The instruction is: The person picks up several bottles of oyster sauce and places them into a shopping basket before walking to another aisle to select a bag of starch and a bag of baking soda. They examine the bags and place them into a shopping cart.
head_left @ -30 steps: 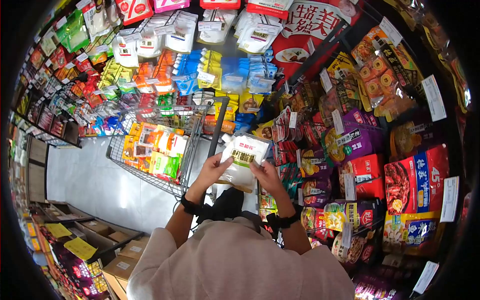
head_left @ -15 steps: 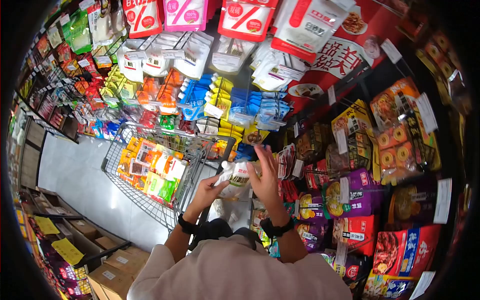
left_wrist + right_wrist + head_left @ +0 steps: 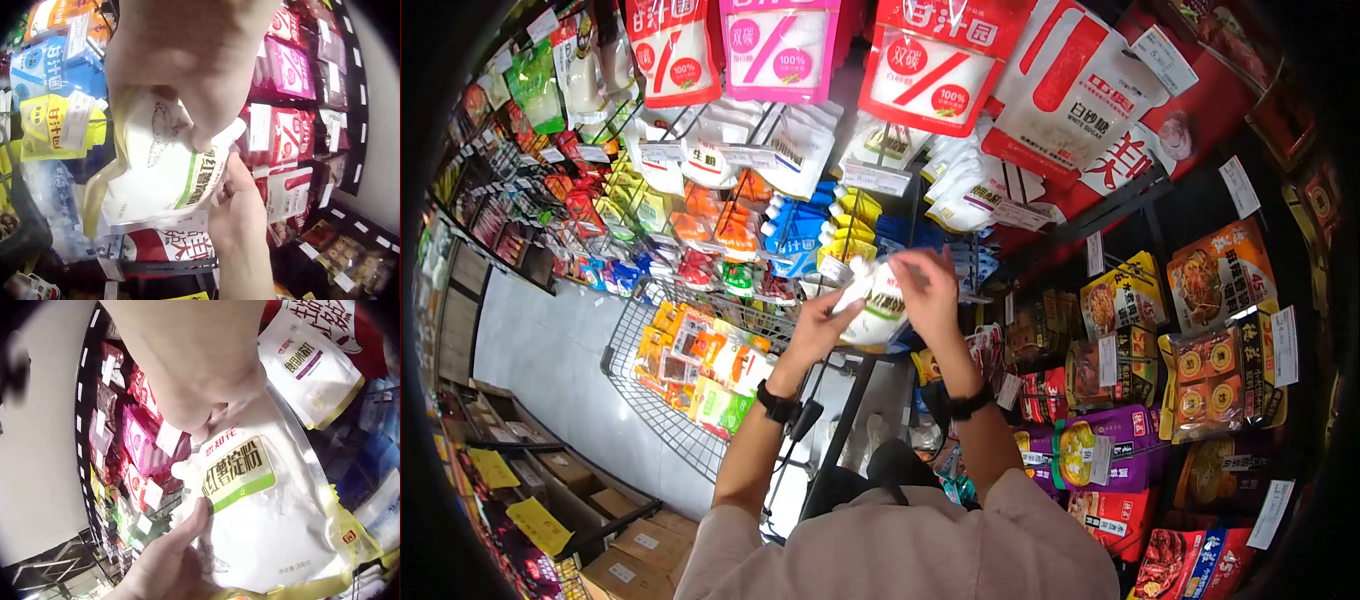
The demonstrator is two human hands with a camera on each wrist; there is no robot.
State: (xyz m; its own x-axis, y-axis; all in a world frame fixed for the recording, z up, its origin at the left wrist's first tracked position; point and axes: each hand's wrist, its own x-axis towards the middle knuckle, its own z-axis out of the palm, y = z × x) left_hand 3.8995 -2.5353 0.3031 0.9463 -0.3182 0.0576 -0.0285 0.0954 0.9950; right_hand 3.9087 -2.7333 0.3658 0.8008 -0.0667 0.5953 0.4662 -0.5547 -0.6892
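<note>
A white pouch with a green stripe and a white spout cap (image 3: 878,305) is held up in front of the chest. My left hand (image 3: 820,325) grips its spout side, thumb on the printed front, as the right wrist view also shows (image 3: 178,550). My right hand (image 3: 928,295) has its curled fingers on the top edge; in the left wrist view this hand (image 3: 240,206) pinches the edge near the cap. The pouch (image 3: 162,169) stands tilted there, its yellowish bottom edge to the left.
A wire cart (image 3: 615,365) holding orange and green packets stands to the left. Hanging pouches (image 3: 930,60) fill the rack ahead. Packets such as a purple one (image 3: 1115,440) line the right shelf, with price tags sticking out. Cardboard boxes (image 3: 635,560) sit at lower left.
Both hands have risen with the pouch, toward the hanging rack. My right hand went from the pouch's front, through raised fingers, to its top edge. The view has shifted closer to the rack.
</note>
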